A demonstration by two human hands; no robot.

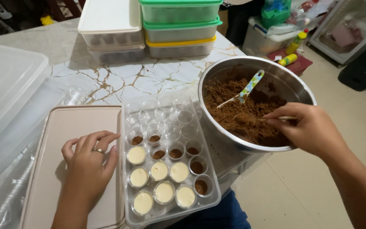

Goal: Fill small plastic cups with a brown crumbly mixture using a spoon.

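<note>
My left hand (90, 163), with a ring on one finger, rests flat on a beige lid (64, 127), fingers spread, beside a clear tray (128, 123) of small round cups. Several cups (159, 171) hold cream filling, several hold brown crumbs (175, 153), and the far ones are empty. My right hand (310, 129) reaches into a steel bowl (301, 87) of brown crumbs (242, 106) and grips a small spoon (250, 119) dipped in them. A second spoon with a patterned handle (245, 90) lies in the crumbs.
Stacked lidded containers (178, 25) stand at the back of the marble table (119, 78), with white ones (111, 27) beside them. A large clear bin (5, 85) lies at the left. Bottles and boxes (293, 46) sit on the floor to the right.
</note>
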